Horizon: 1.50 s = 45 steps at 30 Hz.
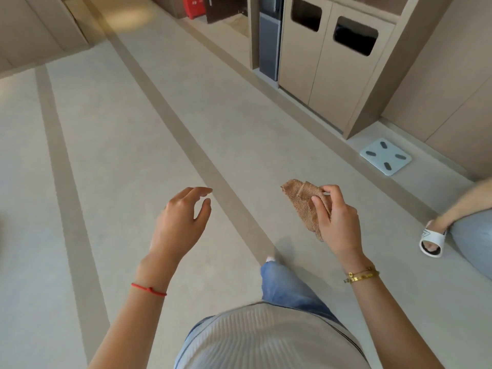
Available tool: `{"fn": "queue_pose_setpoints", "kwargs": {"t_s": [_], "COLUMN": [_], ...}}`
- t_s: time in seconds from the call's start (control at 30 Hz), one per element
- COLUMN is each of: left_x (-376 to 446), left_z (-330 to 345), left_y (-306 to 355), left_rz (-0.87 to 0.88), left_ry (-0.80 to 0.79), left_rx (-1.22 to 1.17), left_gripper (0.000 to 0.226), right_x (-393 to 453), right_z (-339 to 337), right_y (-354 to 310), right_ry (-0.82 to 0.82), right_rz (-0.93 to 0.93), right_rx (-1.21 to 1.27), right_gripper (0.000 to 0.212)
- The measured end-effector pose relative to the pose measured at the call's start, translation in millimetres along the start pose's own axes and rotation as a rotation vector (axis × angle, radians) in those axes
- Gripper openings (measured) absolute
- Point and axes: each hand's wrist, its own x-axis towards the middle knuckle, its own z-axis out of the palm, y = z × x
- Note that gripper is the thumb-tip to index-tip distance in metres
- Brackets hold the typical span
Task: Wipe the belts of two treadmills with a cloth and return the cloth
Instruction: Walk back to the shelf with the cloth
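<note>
A small brown cloth (302, 202) hangs folded from my right hand (336, 222), which pinches it between thumb and fingers at waist height over the floor. My left hand (179, 222) is held out beside it, about a forearm's length to the left, fingers loosely curved and holding nothing. No treadmill is in view.
A beige floor with darker stripes (213, 171) runs ahead. A cabinet with two bin openings (332, 62) stands at the right wall. A white bathroom scale (386, 156) lies on the floor. Another person's foot in a white slipper (432, 239) is at the right edge.
</note>
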Motion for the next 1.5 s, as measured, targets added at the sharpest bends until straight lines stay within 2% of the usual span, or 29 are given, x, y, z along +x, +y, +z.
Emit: {"fn": "queue_pose_setpoints", "kwargs": {"t_s": [0.23, 0.5, 0.67, 1.07, 1.27, 1.5], "left_x": [179, 394, 501, 800, 967, 1114], "left_z": [39, 61, 76, 124, 128, 156], "left_y": [-24, -14, -15, -50, -44, -23], "left_rz": [0.034, 0.043, 0.045, 0.162, 0.252, 0.343], "left_ry": [-0.006, -0.02, -0.038, -0.05, -0.088, -0.151], "left_rx": [-0.024, -0.033, -0.051, -0.036, -0.057, -0.042], "left_gripper": [0.026, 0.025, 0.026, 0.026, 0.026, 0.026], "right_x": [148, 370, 473, 715, 863, 976], "right_z": [71, 122, 152, 262, 305, 332], "right_y": [19, 21, 24, 40, 31, 45], "right_ry": [-0.01, -0.03, -0.016, 0.042, 0.103, 0.15], "right_rz": [-0.019, -0.049, -0.031, 0.024, 0.053, 0.122], "right_rx": [0.004, -0.01, -0.026, -0.061, -0.079, -0.116], "right_gripper": [0.025, 0.022, 0.022, 0.024, 0.023, 0.026]}}
